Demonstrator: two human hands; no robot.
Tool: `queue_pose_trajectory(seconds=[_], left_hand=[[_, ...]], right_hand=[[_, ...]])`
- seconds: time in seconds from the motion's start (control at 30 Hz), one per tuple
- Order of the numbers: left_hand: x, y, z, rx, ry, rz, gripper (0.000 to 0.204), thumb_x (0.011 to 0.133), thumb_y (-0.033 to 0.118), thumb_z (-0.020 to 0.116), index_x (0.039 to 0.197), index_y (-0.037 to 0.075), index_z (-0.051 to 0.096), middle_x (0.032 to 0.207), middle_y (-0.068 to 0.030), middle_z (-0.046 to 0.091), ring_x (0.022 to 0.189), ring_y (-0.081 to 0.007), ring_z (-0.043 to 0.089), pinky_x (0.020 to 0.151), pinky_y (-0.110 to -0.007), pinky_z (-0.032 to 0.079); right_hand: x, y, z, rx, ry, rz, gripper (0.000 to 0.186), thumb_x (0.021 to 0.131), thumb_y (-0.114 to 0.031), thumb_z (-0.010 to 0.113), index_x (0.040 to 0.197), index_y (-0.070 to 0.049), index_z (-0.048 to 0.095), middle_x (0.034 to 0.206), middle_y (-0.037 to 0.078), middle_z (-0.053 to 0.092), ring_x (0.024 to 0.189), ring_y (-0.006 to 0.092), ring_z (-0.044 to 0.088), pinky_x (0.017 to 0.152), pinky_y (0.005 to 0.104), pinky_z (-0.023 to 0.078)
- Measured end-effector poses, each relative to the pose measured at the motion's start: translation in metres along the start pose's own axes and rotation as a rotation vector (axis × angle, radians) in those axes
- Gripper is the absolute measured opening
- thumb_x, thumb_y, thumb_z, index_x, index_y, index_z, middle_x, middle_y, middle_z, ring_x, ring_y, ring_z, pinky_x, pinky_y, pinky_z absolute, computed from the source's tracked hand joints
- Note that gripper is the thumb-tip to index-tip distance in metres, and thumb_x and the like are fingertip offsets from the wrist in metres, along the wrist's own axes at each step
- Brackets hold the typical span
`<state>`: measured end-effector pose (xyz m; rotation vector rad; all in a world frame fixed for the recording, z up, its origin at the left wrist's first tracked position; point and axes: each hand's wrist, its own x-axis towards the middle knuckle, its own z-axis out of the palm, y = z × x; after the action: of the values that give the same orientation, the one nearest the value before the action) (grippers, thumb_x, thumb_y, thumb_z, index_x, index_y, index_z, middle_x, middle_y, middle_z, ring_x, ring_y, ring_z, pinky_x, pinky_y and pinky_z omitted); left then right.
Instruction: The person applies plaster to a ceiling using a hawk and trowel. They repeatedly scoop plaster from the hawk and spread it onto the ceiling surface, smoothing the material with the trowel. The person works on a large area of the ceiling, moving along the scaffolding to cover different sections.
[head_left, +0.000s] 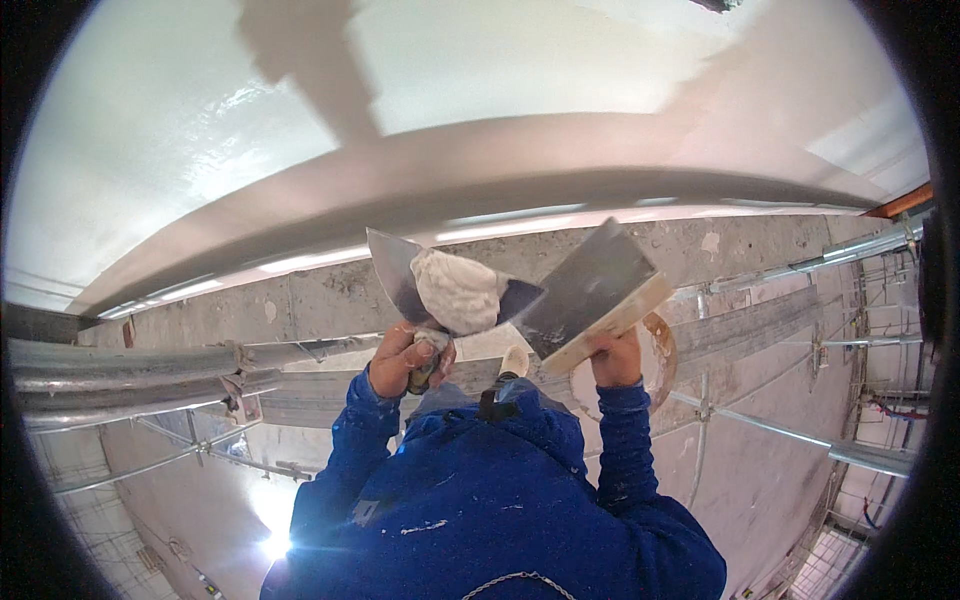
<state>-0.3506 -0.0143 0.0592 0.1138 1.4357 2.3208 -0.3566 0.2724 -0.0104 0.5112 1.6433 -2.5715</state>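
Observation:
My left hand [400, 358] is closed round the handle of a wide putty knife [392, 268]. A thick mound of off-white plaster [458, 290] sits on its broad blade. My right hand [616, 358] grips a broad rectangular smoothing blade [583, 290] by the pale strip along its lower edge; its grey metal face shows thin smears. The two tools are held side by side in front of my chest, their blades almost meeting in the picture. Specks of plaster mark my blue sleeves.
A smooth whitish surface [500, 75] with shadows fills the far side. Metal scaffold tubes [130, 372] run at left, with more scaffold rails [790, 268] at right. Below are walkway planks [300, 405]. A round, plaster-smeared container [660, 365] shows beside my right hand. A bright lamp [275, 545] shines at lower left.

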Motion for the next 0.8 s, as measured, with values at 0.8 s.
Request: queue_pose_trajectory(seconds=[0.8], left_hand=[[0.118,-0.046,0.044,1.216,0.255,0.842,0.068,0.060,-0.010,0.054,0.123,0.012,0.043,0.088,-0.0141,0.057,0.072,-0.0309,0.056,0.062,-0.038,0.047]], right_hand=[[0.005,-0.071,0.025,0.433,-0.303,0.382,0.056,0.063,-0.017,0.055,0.112,0.005,0.042,0.097,0.018,0.054,0.087,0.0299,0.056,0.081,0.0385,0.046]])
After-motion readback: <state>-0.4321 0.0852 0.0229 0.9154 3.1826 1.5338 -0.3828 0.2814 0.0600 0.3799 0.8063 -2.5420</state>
